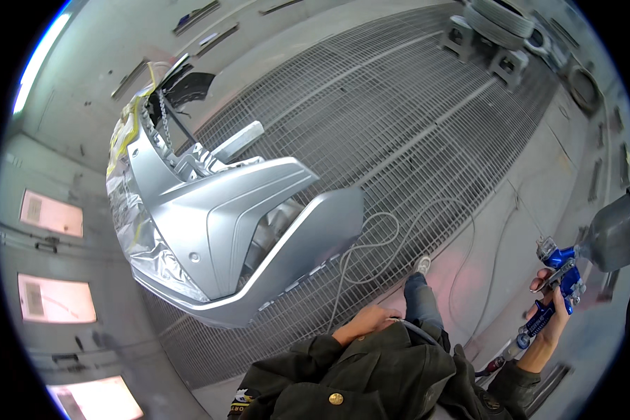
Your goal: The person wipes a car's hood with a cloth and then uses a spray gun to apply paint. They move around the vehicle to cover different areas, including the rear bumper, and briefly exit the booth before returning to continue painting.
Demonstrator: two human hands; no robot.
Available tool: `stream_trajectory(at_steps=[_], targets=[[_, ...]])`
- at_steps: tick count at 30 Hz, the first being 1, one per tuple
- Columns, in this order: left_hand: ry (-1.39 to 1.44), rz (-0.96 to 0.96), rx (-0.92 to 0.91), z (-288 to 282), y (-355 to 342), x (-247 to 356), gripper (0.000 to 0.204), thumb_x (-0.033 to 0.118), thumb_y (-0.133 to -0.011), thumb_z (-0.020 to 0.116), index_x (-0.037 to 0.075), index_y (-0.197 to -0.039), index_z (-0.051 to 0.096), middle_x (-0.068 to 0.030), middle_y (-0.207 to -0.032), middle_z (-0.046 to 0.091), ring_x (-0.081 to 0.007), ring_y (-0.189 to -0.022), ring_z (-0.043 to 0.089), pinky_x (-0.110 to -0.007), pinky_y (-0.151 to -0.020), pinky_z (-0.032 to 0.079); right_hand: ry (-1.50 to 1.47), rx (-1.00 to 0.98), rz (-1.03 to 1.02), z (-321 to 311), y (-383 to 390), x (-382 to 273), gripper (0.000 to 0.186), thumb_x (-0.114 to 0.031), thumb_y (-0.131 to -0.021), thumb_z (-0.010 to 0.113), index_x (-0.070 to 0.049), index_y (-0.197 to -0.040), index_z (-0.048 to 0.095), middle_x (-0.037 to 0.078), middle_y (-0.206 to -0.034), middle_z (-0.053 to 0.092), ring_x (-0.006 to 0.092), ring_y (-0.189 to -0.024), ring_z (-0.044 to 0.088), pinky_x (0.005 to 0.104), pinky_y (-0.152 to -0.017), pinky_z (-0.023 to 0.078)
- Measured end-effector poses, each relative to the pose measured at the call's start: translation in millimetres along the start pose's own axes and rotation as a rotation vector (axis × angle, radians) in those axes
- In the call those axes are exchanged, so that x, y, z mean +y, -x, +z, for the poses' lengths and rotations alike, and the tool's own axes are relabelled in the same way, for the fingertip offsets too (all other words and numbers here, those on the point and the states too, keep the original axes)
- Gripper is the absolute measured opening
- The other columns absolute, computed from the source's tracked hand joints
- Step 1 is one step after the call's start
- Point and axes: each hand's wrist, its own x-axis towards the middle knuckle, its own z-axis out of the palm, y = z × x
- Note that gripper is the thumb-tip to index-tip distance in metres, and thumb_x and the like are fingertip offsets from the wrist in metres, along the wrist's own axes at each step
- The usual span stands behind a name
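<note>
My right hand (pixel 554 311) is wrapped round the handle of a blue spray gun (pixel 565 269), held up at the right. A grey paint cup (pixel 609 234) sits on the gun, and fittings join its handle to an air line below. At my waist, my left hand (pixel 371 322) is closed on a grey air hose (pixel 416 330); its fingertips are partly hidden. Ahead to the left stands a silver-painted car bumper (pixel 210 217), apart from both hands. Masking film (pixel 122 210) with yellow tape covers its left side.
Loops of hose (pixel 371 245) lie over the metal floor grating (pixel 392 126) by my shoe (pixel 422 264). Tyres (pixel 497 24) rest on grey stands (pixel 509 64) at the far right. Lit pink windows (pixel 56 297) line the left wall.
</note>
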Motion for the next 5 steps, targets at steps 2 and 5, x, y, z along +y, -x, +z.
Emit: stream_trajectory(at_steps=[2,5], targets=[[0.019,-0.044,0.024,-10,-47,12,0.027,0.026,-0.088,0.06,0.016,-0.113,0.065,-0.0137,-0.091,0.068,-0.0366,-0.086,0.063,-0.046,-0.072,0.048,0.009,-0.072,0.034,-4,-68,-5,0.044,-0.026,-0.09,0.057,0.009,-0.116,0.053,0.018,-0.107,0.059,0.0198,-0.086,0.06,0.0211,-0.036,0.05],[0.073,-0.085,0.084,-25,-107,42,0.028,0.026,-0.088,0.06,0.016,-0.114,0.065,-0.0132,-0.094,0.068,-0.0364,-0.087,0.063,-0.046,-0.072,0.048,0.048,-0.273,0.117,-1,-175,-7,0.046,-0.026,-0.086,0.063,0.006,-0.116,0.055,0.017,-0.106,0.061,0.024,-0.089,0.062,0.0232,-0.037,0.051]])
